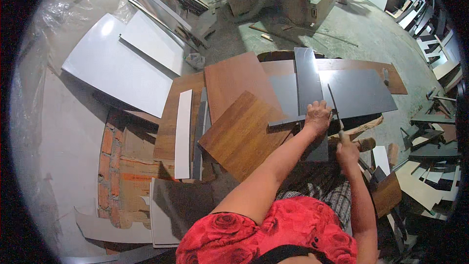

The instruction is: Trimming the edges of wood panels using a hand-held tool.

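The person's left hand [318, 117] rests palm down on the narrow grey panel [306, 78], fingers spread rather than closed around anything. Just to its right, the right hand [347, 154] is wrapped around the handle of a narrow-bladed hand tool [334, 102], which looks like a saw or long knife. The blade points away from the person and runs just beside the narrow panel, over the large grey panel [366, 90].

The narrow panel reaches from under the left hand to well beyond it, lying across the large one, whose near edge passes close by both hands. The work seems to be in its early part: the narrow panel is in place and held, the tool is at the ready, yet no finished cut or parted piece can be made out. Whether the blade bites or only lies along the surface is too small to tell, so any blade work appears largely undone.

Left of the left hand lies a tilted wood-grain board [244, 134], with a white strip [183, 137] farther out. Offcuts [427, 181] lie heaped well to the right of the right hand.
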The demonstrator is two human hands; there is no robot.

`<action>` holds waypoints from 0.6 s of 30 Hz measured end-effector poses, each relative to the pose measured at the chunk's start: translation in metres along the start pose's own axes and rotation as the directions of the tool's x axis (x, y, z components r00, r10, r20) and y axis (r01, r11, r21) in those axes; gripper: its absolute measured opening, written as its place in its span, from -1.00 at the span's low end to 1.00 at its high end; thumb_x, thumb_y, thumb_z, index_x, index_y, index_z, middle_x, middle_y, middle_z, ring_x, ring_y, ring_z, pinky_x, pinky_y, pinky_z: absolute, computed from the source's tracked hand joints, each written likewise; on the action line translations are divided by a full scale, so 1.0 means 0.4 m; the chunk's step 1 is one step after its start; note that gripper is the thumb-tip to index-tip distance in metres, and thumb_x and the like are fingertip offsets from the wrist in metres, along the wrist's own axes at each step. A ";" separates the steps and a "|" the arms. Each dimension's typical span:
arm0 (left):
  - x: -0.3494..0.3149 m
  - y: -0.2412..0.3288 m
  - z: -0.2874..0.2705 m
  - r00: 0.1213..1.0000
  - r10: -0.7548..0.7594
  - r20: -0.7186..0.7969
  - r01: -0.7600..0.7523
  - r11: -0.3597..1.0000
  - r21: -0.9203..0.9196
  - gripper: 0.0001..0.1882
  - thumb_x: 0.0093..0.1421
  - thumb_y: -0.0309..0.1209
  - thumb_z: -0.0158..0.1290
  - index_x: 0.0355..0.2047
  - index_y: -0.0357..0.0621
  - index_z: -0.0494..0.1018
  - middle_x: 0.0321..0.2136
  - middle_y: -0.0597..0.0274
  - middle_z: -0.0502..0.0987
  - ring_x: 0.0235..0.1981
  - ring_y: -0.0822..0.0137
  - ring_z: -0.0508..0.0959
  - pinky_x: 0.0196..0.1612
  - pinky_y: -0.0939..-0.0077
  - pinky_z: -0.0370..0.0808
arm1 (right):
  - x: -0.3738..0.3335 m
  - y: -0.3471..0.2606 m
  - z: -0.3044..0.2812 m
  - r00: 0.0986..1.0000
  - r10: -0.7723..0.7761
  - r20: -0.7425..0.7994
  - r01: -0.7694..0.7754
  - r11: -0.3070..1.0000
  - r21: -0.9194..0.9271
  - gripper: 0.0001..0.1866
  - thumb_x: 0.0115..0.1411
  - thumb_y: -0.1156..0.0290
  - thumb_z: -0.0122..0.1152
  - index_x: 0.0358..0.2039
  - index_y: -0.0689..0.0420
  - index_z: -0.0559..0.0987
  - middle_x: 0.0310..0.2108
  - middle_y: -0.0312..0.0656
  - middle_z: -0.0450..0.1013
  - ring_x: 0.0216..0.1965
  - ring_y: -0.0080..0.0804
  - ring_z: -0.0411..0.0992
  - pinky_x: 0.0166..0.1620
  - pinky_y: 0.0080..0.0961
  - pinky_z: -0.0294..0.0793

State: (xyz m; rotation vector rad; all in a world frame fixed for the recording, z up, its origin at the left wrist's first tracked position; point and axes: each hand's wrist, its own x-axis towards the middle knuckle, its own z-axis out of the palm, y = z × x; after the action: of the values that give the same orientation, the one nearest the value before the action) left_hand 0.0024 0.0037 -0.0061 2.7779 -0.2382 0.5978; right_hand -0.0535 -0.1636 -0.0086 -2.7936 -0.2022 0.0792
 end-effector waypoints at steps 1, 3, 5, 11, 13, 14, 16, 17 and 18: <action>0.001 0.001 -0.001 1.000 -0.003 0.026 0.003 1.000 0.018 -0.81 0.02 -0.24 0.03 -0.40 -0.04 0.46 -0.35 0.13 0.37 -0.29 0.15 0.37 -0.30 0.24 0.30 | -0.038 0.014 0.001 1.000 0.019 0.015 -0.019 1.000 -0.004 -0.75 0.11 0.26 -0.04 -0.23 0.09 0.33 -0.46 0.10 0.46 -0.41 0.09 0.44 -0.32 -0.03 0.39; 0.003 0.001 -0.001 1.000 0.003 0.026 -0.003 1.000 0.016 -0.80 0.03 -0.24 0.02 -0.39 -0.05 0.46 -0.36 0.13 0.37 -0.29 0.14 0.37 -0.30 0.24 0.30 | -0.121 0.041 -0.008 1.000 0.012 0.029 -0.011 1.000 -0.008 -0.75 0.10 0.27 -0.03 -0.24 0.10 0.31 -0.47 0.10 0.45 -0.42 0.11 0.44 -0.34 -0.02 0.39; 0.003 -0.004 -0.002 1.000 0.009 0.025 -0.009 1.000 0.018 -0.79 0.03 -0.23 0.02 -0.39 -0.05 0.46 -0.36 0.13 0.37 -0.29 0.14 0.37 -0.31 0.23 0.30 | -0.141 0.052 -0.004 0.999 0.002 0.042 -0.002 1.000 -0.010 -0.75 0.10 0.27 -0.03 -0.26 0.10 0.29 -0.47 0.10 0.45 -0.44 0.12 0.44 -0.36 -0.01 0.39; 0.020 -0.004 0.013 0.999 -0.043 0.011 0.043 0.999 0.020 -0.79 0.03 -0.22 0.02 -0.41 -0.06 0.45 -0.40 0.14 0.35 -0.30 0.15 0.38 -0.31 0.23 0.31 | -0.092 0.057 0.009 0.996 0.006 0.085 0.002 0.996 -0.093 -0.73 0.09 0.26 -0.02 -0.28 0.13 0.26 -0.50 0.09 0.45 -0.44 0.09 0.44 -0.39 -0.07 0.40; 0.023 -0.008 0.015 0.998 -0.050 0.039 0.049 0.998 0.032 -0.79 0.03 -0.21 0.02 -0.42 -0.06 0.44 -0.38 0.15 0.37 -0.30 0.15 0.39 -0.31 0.22 0.32 | -0.093 0.041 -0.004 0.995 0.012 0.094 -0.002 0.995 -0.105 -0.74 0.09 0.25 -0.03 -0.28 0.14 0.26 -0.50 0.07 0.45 -0.44 0.07 0.44 -0.40 -0.11 0.42; 0.024 -0.006 0.016 0.998 -0.044 0.039 0.043 0.999 0.031 -0.79 0.03 -0.21 0.02 -0.42 -0.06 0.44 -0.38 0.15 0.37 -0.30 0.15 0.39 -0.31 0.22 0.32 | -0.094 0.052 0.000 0.996 0.017 0.090 -0.007 0.995 -0.104 -0.74 0.09 0.25 -0.03 -0.28 0.14 0.26 -0.50 0.07 0.45 -0.44 0.07 0.44 -0.40 -0.11 0.42; 0.017 -0.003 0.015 1.000 -0.023 0.010 0.023 0.999 0.030 -0.79 0.04 -0.21 0.02 -0.41 -0.05 0.44 -0.37 0.17 0.37 -0.30 0.15 0.39 -0.31 0.23 0.31 | -0.108 0.069 0.019 0.997 -0.004 0.073 0.009 0.998 -0.069 -0.73 0.09 0.24 -0.03 -0.29 0.14 0.25 -0.50 0.08 0.45 -0.44 0.07 0.44 -0.39 -0.10 0.42; 0.017 -0.001 0.015 1.000 -0.017 0.015 0.017 0.999 0.030 -0.79 0.04 -0.21 0.02 -0.41 -0.05 0.44 -0.37 0.17 0.37 -0.30 0.15 0.39 -0.31 0.23 0.31 | -0.116 0.076 0.022 0.997 0.002 0.073 0.002 0.998 -0.065 -0.73 0.09 0.24 -0.03 -0.29 0.14 0.25 -0.50 0.08 0.45 -0.44 0.07 0.44 -0.39 -0.10 0.42; 0.018 -0.002 0.013 1.000 -0.003 0.026 0.002 0.999 0.045 -0.79 0.04 -0.21 0.02 -0.40 -0.04 0.44 -0.37 0.17 0.37 -0.30 0.15 0.39 -0.31 0.23 0.31 | -0.126 0.071 0.015 0.998 0.018 0.061 -0.017 1.000 -0.016 -0.76 0.09 0.28 -0.05 -0.31 0.16 0.25 -0.51 0.10 0.43 -0.43 0.10 0.42 -0.37 -0.07 0.39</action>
State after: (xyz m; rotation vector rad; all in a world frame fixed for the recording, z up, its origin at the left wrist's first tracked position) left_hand 0.0112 0.0021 -0.0079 2.8309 -0.2294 0.5732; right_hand -0.0999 -0.1957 -0.0223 -2.8104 -0.1936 0.1687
